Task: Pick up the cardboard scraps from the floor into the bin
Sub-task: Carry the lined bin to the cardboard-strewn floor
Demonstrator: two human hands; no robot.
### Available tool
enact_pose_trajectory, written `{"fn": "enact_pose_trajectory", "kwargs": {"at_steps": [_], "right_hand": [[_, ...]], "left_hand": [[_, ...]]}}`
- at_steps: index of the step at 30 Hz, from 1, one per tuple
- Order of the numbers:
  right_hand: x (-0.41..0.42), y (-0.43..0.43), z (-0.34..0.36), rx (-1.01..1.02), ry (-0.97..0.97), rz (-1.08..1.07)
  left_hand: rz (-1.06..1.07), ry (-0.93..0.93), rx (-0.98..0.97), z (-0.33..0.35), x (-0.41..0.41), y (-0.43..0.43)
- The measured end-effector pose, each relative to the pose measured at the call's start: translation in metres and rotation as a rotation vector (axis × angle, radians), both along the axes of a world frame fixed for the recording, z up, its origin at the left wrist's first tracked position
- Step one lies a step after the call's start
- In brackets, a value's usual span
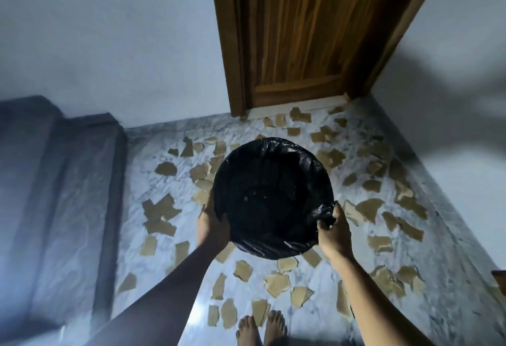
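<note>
Both hands hold the bin (273, 197) out in front of the body, its black liner open upward toward the camera. The left hand (212, 225) cups the wall on its side with the fingers wrapped round and under; the right hand (335, 232) pinches a bunched fold of the liner at the rim. So each grip is taken up with the bin, and neither is free for a scrap yet.

The cardboard scraps (161, 211) lie flat on the marble floor (451, 277), below the bin and spread in a loose ring all round it, from the door (295, 30) at the far end to the bare feet (260, 328) at the near edge. They lie at every angle, with no common long axis. The bin appears to be off the floor, though the view from above makes that hard to judge.

The coming move, as I read it, is straight down: set the bin among the scraps so both hands can reach outward. The sofa (54, 195) bounds the left side and a wall closes the right; open floor runs ahead toward the door. The scraps near the feet are nearest to either hand.
</note>
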State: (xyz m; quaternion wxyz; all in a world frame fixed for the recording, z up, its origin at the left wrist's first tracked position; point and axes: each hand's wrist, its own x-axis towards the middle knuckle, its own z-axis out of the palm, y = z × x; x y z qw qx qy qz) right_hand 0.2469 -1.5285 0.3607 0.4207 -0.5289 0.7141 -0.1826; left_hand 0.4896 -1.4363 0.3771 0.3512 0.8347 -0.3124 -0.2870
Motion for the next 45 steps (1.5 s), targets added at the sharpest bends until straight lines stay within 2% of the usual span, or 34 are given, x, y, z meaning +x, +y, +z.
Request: {"fn": "enact_pose_trajectory", "kwargs": {"at_steps": [7, 14, 20, 26, 32, 38, 43, 45], "right_hand": [[0.057, -0.021, -0.078, 0.07, -0.093, 0.125], [0.114, -0.028, -0.201, 0.04, -0.152, 0.168], [0.174, -0.051, -0.356, -0.06, -0.228, 0.187], [0.256, -0.094, -0.465, -0.177, -0.336, 0.16], [0.305, -0.11, -0.552, -0.275, -0.515, 0.086], [0.328, -0.111, -0.583, -0.256, -0.692, 0.142], [0.341, -0.125, -0.58, -0.144, -0.733, 0.254], [0.345, -0.123, -0.571, -0.118, -0.706, 0.326]], "left_hand": [[0.092, -0.016, -0.031, -0.072, 0.049, 0.004], [0.135, -0.032, 0.049, -0.201, 0.114, -0.002], [0.155, -0.042, -0.046, -0.337, 0.177, -0.018], [0.16, -0.144, -0.282, -0.452, 0.243, -0.058], [0.318, -0.125, -0.367, -0.553, 0.29, -0.087], [0.377, -0.087, -0.437, -0.588, 0.312, -0.094], [0.412, 0.187, -0.537, -0.563, 0.304, -0.093], [0.375, 0.191, -0.495, -0.555, 0.299, -0.09]]}}
